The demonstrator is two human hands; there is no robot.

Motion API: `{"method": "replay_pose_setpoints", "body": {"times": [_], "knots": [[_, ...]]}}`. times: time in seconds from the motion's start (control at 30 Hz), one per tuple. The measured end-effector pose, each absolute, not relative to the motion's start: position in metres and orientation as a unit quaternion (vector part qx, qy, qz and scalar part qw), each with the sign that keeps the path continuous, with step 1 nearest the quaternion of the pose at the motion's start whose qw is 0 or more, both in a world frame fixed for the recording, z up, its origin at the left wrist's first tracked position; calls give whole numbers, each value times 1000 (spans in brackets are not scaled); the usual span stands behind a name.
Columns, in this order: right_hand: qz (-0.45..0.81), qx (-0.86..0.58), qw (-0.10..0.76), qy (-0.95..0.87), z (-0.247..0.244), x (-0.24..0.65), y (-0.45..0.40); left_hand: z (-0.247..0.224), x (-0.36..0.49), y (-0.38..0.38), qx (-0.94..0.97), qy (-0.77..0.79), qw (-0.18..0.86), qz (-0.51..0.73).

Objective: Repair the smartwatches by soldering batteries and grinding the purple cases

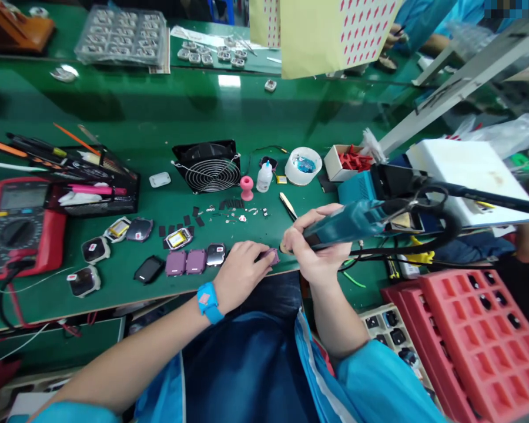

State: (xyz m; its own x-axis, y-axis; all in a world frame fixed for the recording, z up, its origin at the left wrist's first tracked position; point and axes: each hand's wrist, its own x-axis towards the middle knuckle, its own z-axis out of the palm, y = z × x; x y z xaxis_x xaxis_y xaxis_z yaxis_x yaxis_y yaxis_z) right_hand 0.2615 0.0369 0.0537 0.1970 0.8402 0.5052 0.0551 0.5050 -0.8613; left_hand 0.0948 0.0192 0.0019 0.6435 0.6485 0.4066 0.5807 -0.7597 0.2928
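Observation:
At the front edge of the green bench, my left hand (pixel 243 269) presses its fingers around a small purple watch case (pixel 271 256), mostly covered by them. My right hand (pixel 311 247) is wrapped round a teal electric screwdriver (pixel 341 223), held nearly level. Its nose points left and lies close to the purple case; whether the two touch I cannot tell. Left of my left hand lie a dark watch unit (pixel 216 254), two purple watch cases (pixel 196 262) and a black case (pixel 149 269). An opened watch with a yellow battery (pixel 178 238) sits just behind them.
A fan (pixel 207 167), a dropper bottle (pixel 264 176), a white tub (pixel 303 167) and a box of red parts (pixel 348 162) stand behind. The multimeter (pixel 22 223) is left; red foam trays (pixel 489 346) are right. The screwdriver's black cable (pixel 427 244) trails right. Another person's hand (pixel 394 36) shows at top right.

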Motion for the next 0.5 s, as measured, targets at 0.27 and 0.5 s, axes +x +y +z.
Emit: {"method": "replay_pose_setpoints", "body": {"times": [0.27, 0.5], "knots": [[335, -366, 682, -538, 53, 251, 41, 0, 93, 20, 904, 338, 96, 245], [338, -409, 664, -526, 50, 249, 43, 2, 93, 23, 902, 357, 111, 217]]}}
